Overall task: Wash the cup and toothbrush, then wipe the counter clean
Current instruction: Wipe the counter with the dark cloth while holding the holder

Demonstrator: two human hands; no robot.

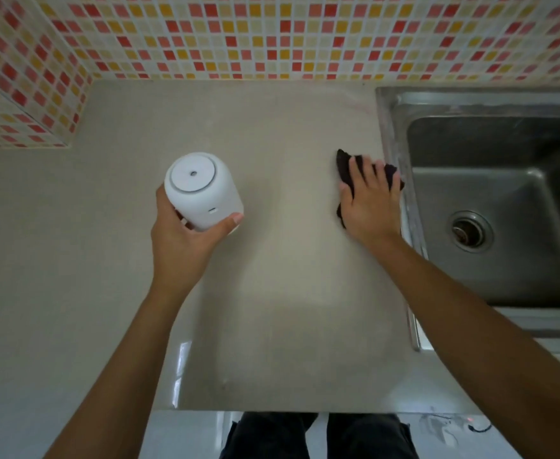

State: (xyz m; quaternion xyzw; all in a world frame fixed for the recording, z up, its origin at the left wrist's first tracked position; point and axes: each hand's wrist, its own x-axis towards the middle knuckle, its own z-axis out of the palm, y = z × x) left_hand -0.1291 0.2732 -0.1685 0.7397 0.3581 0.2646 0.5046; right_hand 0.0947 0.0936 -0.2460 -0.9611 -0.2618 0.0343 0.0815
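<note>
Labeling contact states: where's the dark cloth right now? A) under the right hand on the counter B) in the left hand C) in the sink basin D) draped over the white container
A: the right hand presses the dark cloth flat on the counter, just left of the sink.

Both forearms are bare with no sleeves showing, and the legs wear dark trousers [318,435].

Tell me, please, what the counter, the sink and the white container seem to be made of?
Counter: likely polished stone or composite; beige, smooth, with glossy reflections near its front edge. Sink: apparently stainless steel; grey brushed sheen, metal drain. White container in the left hand: probably matte plastic; uniform, smooth, without glare.
</note>
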